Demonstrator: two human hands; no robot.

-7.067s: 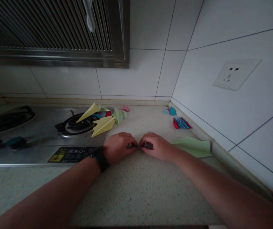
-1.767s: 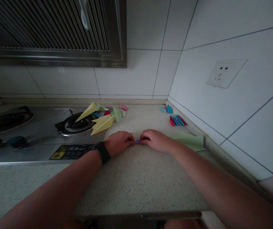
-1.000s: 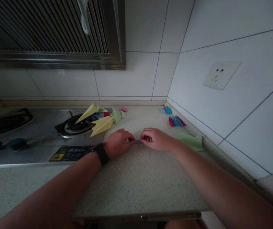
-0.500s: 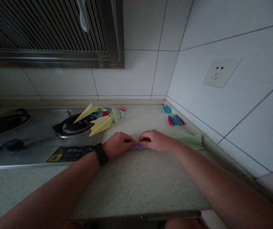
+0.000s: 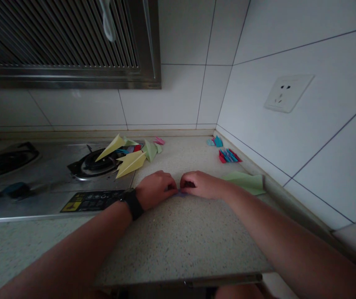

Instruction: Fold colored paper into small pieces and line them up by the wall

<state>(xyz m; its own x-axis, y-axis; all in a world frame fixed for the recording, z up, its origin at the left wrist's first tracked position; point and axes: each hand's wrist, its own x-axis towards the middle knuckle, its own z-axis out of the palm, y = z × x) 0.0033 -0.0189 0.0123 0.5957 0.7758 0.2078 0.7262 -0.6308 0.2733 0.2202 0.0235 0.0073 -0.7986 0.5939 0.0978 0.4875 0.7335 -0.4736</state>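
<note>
A small piece of purple paper (image 5: 181, 194) lies on the speckled counter (image 5: 178, 236), mostly covered by my fingers. My left hand (image 5: 156, 189), with a black band on its wrist, has its fingers pressed together on the paper's left part. From the right, my right hand (image 5: 199, 185) pinches the paper between thumb and forefinger. The fingertips of both hands are close together. Just beyond my right wrist is a sheet of light green paper (image 5: 248, 183).
Yellow folded papers (image 5: 131, 162) and a green one (image 5: 150, 150) lie by the gas burner (image 5: 98, 162) at left. Red and blue folded pieces (image 5: 229, 155) and a blue one (image 5: 217, 141) sit near the right wall. A range hood (image 5: 103, 79) hangs above.
My left hand has turned slightly and its fingers have curled in closer to my right hand. Less of the purple paper shows between the hands.
</note>
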